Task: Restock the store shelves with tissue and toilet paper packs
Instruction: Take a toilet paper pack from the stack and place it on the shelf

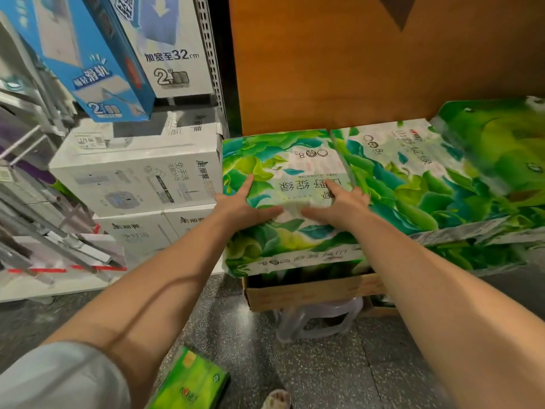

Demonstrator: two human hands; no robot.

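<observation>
Two leaf-printed tissue packs lie side by side against an orange back panel (368, 60), the right pack (413, 178) touching the left pack (283, 202), which rests over an open cardboard box (309, 290) on a plastic stool (318, 320). Both hands press flat on the left pack's top, fingers straight and spread: the left hand (241, 205), then the right hand (342, 205). A smaller green pack (191, 379) lies on the speckled floor.
</observation>
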